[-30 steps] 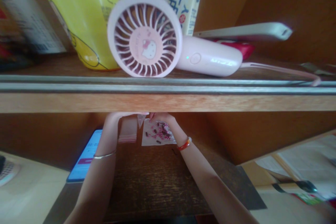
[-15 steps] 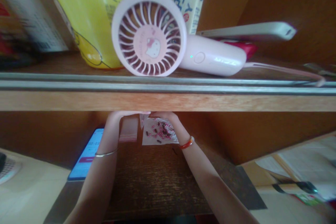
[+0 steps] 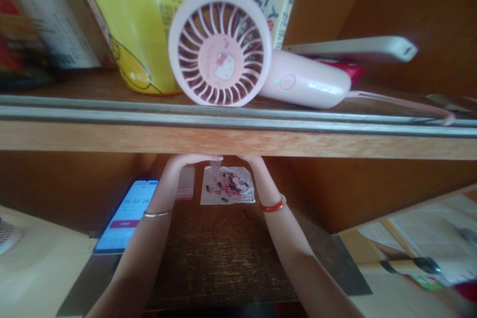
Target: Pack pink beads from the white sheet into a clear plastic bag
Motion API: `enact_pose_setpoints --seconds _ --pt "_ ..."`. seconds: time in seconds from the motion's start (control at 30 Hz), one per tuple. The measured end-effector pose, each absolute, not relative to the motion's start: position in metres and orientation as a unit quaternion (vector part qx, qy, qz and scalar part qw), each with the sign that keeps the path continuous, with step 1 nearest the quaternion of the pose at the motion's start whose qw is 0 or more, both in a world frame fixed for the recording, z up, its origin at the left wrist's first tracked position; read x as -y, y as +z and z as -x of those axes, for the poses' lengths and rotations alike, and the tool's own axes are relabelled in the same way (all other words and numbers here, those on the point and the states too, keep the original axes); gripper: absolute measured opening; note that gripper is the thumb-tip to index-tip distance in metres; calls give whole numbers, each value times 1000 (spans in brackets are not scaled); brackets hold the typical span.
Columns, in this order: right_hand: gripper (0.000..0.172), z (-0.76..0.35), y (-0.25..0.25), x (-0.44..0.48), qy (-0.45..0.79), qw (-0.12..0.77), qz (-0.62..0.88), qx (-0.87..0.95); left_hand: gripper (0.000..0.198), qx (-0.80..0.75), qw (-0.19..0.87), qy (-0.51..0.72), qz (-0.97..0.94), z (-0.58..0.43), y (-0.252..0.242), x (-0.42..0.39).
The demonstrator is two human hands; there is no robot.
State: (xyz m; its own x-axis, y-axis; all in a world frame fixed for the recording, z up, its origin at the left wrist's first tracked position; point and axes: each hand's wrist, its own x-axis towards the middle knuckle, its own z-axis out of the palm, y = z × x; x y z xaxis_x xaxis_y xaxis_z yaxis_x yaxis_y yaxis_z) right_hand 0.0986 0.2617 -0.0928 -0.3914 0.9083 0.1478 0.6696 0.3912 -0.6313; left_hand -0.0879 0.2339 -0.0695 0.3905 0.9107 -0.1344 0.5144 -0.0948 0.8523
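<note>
My left hand (image 3: pixel 196 158) is just under the shelf edge, which hides part of it. From its fingertips hangs a small clear plastic bag (image 3: pixel 216 165), and the fingers look closed on it. My right hand (image 3: pixel 251 160) is at the same height farther right, apart from the left. Its fingers are hidden behind the shelf edge. Below and between the hands lies a white sheet (image 3: pixel 208 198) scattered with pink and dark beads (image 3: pixel 233 184). A stack of pale pink cards or packets (image 3: pixel 186 189) sits partly behind my left wrist.
A lit phone (image 3: pixel 126 213) with a running timer lies left of my left forearm. The wooden shelf edge (image 3: pixel 238 141) crosses above my hands. On the shelf are a pink handheld fan (image 3: pixel 223 59), a yellow container (image 3: pixel 137 25), a carton (image 3: pixel 279 0) and a white device (image 3: pixel 357 48).
Both hands have shifted slightly right in view, and my right hand has moved away from the left and off the sheet. The small bag stays at my left fingertips.
</note>
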Motion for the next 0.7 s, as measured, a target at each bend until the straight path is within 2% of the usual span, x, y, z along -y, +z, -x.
enact_pose_setpoints --seconds 0.2,0.47,0.7 --pt "37 -105 -106 -274 270 241 493 791 40 -513 435 253 -695 90 -71 -236" --pt "12 -88 -148 -288 363 158 448 802 28 -532 405 250 -701 95 -71 -235" --pt "14 -87 -169 -301 413 142 425 793 34 -527 402 216 -716 98 -76 -243"
